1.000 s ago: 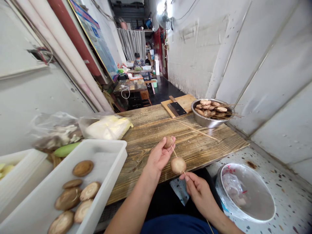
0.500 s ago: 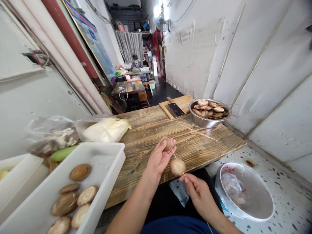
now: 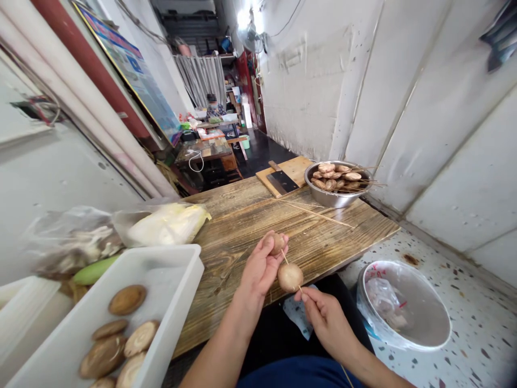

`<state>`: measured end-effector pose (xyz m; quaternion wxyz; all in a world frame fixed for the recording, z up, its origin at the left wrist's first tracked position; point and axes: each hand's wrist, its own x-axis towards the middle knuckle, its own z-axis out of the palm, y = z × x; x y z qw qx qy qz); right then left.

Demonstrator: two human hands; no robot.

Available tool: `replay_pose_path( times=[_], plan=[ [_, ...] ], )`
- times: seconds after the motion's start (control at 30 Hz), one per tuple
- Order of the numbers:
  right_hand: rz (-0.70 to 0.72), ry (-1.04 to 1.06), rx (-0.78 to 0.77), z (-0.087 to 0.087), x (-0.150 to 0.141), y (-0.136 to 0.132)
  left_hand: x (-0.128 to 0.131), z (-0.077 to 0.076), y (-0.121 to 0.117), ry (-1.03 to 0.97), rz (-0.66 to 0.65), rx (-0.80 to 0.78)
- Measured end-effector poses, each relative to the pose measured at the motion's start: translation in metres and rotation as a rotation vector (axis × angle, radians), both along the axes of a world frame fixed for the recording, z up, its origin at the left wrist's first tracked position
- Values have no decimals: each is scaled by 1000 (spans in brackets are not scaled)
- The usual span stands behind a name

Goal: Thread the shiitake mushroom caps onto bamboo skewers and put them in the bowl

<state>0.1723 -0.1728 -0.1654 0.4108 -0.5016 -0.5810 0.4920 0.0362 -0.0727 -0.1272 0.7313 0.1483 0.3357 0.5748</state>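
My left hand (image 3: pixel 262 265) is closed around a small brown mushroom (image 3: pixel 278 244) above the table's near edge. A thin wooden skewer (image 3: pixel 285 256) runs from that mushroom into a second mushroom cap (image 3: pixel 290 277), which is threaded on it. Just below this cap, my right hand (image 3: pixel 323 310) pinches the skewer between thumb and fingers. The skewer's lower end shows again beneath the right wrist. To the left, a white tray (image 3: pixel 183 275) holds several loose mushrooms, some brown side up, some with the pale underside showing.
A steel bowl (image 3: pixel 337 200) of skewered mushrooms stands at the table's far right. Beside it lies a cleaver (image 3: pixel 283 181) on a cutting board (image 3: pixel 297 168). Loose skewers (image 3: pixel 319 214) rest on the wooden table (image 3: pixel 226 237). A lined bin (image 3: pixel 424 318) stands on the floor at right.
The camera view has turned slightly to the right, so the surroundings shift left. Both hands keep their hold on the mushroom and skewer, with hardly any movement between them.
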Motion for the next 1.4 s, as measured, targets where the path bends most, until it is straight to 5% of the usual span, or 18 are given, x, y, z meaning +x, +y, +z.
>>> replay_pose_path(
  times=[0.87, 1.4],
  plan=[
    [-93, -82, 241, -2, -4, 17, 9, 11, -12, 71, -5, 66],
    [-132, -53, 350, 10, -17, 19, 25, 6, -34, 99, -160, 38]
  ],
)
